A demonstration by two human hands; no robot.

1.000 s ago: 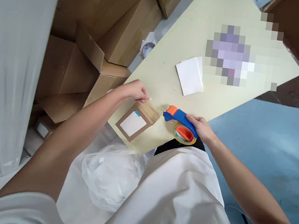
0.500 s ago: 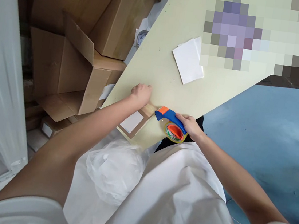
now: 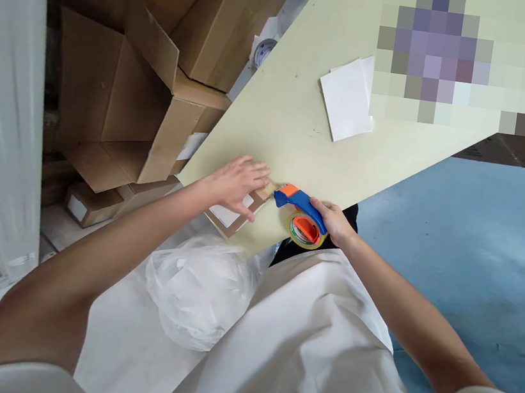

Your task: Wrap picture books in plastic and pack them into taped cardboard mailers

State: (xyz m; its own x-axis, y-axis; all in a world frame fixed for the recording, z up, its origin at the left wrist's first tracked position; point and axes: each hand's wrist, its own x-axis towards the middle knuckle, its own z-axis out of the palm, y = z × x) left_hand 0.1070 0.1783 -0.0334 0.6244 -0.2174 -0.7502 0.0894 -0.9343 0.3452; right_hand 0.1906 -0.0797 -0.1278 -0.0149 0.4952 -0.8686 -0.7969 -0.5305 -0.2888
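Observation:
A small cardboard box [image 3: 238, 225] with a white label [image 3: 224, 215] lies at the near corner of the pale table. Over the box, my left hand [image 3: 241, 184] is open, its fingers spread and covering part of the top. My right hand [image 3: 334, 223] grips the handle of a blue and orange tape dispenser [image 3: 301, 203]. A roll of tape [image 3: 305, 229] sits on the dispenser. The dispenser's orange head is beside the box's right end, where a strip of tape seems to run between them.
White sheets [image 3: 347, 101] lie farther up the table [image 3: 291, 123]. An open carton [image 3: 135, 96] and other boxes stand to the left, with a tape roll [image 3: 264, 53] near the table edge. A white plastic bag [image 3: 201, 291] hangs below. The upper right is pixelated.
My left hand has gone from closed fingers at the box's far edge to spread fingers over its top. My right hand and the tape dispenser have hardly moved. The view has shifted slightly.

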